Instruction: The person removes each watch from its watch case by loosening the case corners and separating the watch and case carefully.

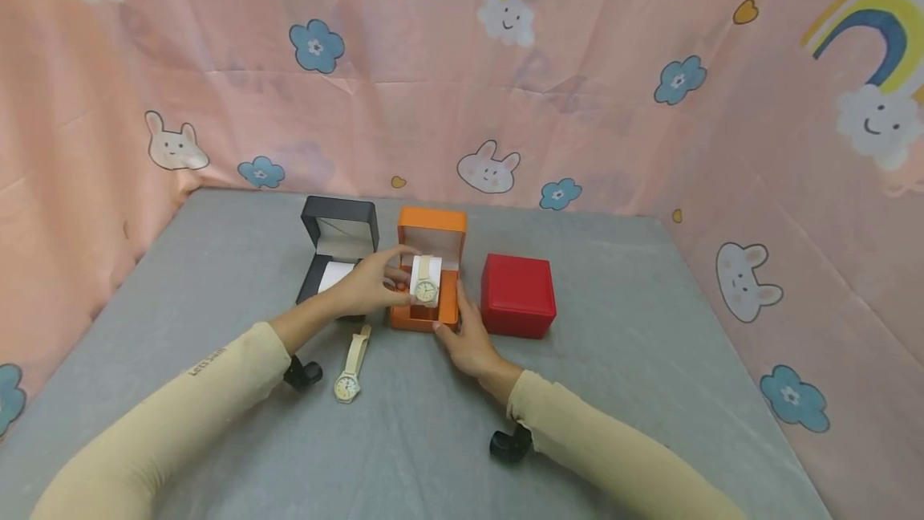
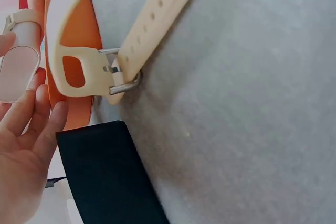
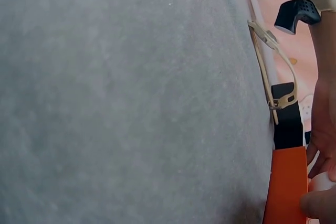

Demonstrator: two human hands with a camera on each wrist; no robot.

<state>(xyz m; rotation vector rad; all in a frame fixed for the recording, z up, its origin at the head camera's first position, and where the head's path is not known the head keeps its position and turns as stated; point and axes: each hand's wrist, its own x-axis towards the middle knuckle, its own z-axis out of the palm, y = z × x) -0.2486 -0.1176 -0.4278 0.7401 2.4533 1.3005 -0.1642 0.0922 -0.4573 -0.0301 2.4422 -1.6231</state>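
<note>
My left hand (image 1: 366, 286) holds a white cushion (image 1: 436, 271) with a cream-strapped watch (image 1: 426, 290) wrapped round it, above the base of an open orange watch box (image 1: 447, 307). In the left wrist view, thumb and fingers of the left hand (image 2: 26, 150) lie on opposite sides of the cushion. Against the box's right side lie fairly straight fingers of my right hand (image 1: 472, 347), the thumb at its front corner. In the right wrist view the thumb touches the orange box (image 3: 287, 187). Whether the cushion touches the box's bottom is hidden.
A black watch box (image 1: 339, 215) stands open on the left, a white cushion (image 1: 334, 274) inside, partly behind the left hand. On the right sits a closed red box (image 1: 517, 295). A second cream watch (image 1: 352, 367) lies on the grey tabletop (image 1: 404, 440) in front.
</note>
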